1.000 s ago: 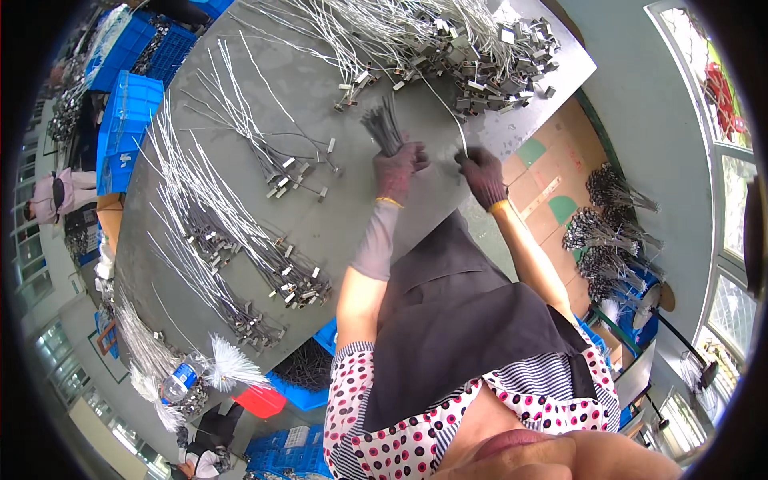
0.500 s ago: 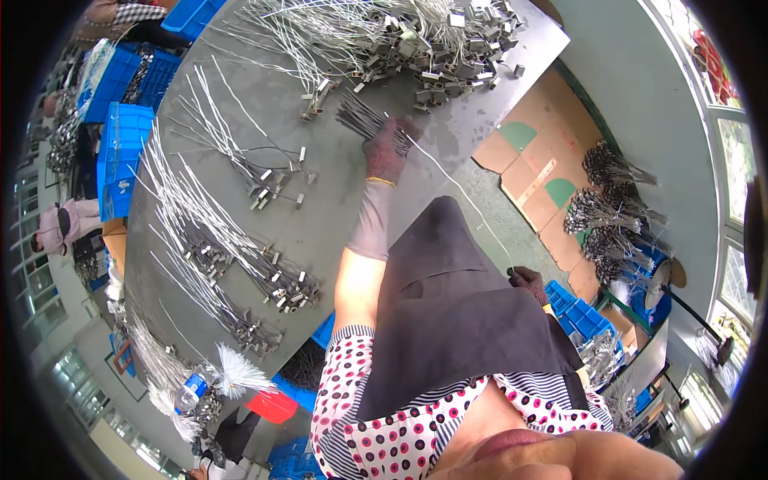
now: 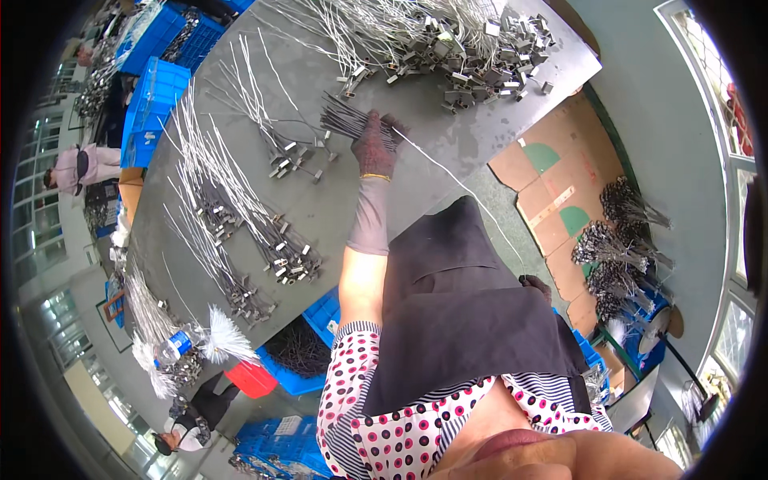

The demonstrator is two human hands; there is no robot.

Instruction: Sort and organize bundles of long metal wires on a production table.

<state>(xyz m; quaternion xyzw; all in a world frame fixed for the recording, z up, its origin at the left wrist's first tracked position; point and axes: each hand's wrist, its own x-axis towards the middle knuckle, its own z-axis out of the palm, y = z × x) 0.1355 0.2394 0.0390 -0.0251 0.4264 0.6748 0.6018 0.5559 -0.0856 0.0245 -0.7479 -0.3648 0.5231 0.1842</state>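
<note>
My left hand (image 3: 374,148), in a dark reddish glove, is closed round a bundle of short black tubes (image 3: 344,118) above the grey table. A long white wire (image 3: 472,194) runs from that bundle in a slack curve across the front of my apron. At its other end is my right hand (image 3: 538,286), also gloved, closed and partly hidden by the apron; the wire meets its fingers. Left of my left hand lies a small group of wires with metal connectors (image 3: 296,158). Larger groups of white-ended wires (image 3: 232,192) lie farther left.
A big heap of wires with metal connectors (image 3: 472,56) covers the table's far side. Blue crates (image 3: 160,92) stand beyond its left edge. Right of the table are cardboard sheets (image 3: 552,176) and black cable bundles (image 3: 608,248). A blue bin (image 3: 296,352) sits at the near left.
The view has shifted, so the table and its surroundings sit farther right. My left hand still grips the tubes. My right hand is now more hidden behind the apron.
</note>
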